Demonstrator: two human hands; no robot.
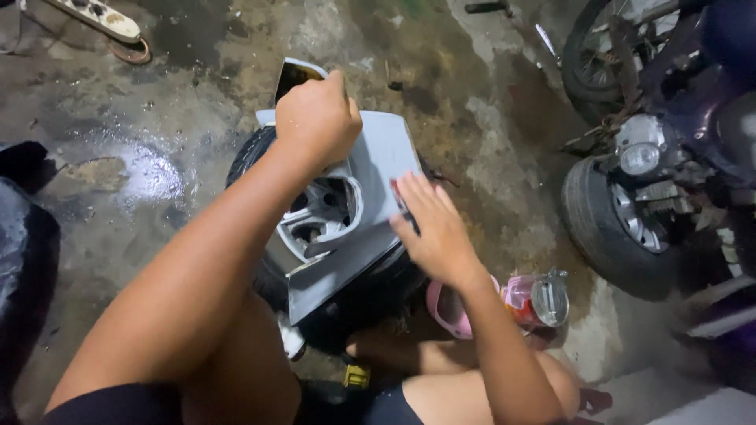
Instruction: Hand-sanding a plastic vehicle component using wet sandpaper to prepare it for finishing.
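A grey plastic vehicle body panel [382, 153] with a large cut-out lies across a black tyre [250, 149] on the wet concrete floor. My left hand [316, 118] is closed in a fist on the panel's upper edge, holding it steady. My right hand [431, 228] lies flat with fingers extended against the panel's right side; something small and dark with a red tip shows under its fingers, too blurred to identify. My bare knees frame the bottom of the view.
A motorcycle [669, 149] with its wheel [618, 220] stands at the right. A pink sandal [450, 308] and a red-and-clear container [537, 301] lie near my right knee. A black shape [24, 236] fills the left edge. A small yellow object [356, 376] sits below.
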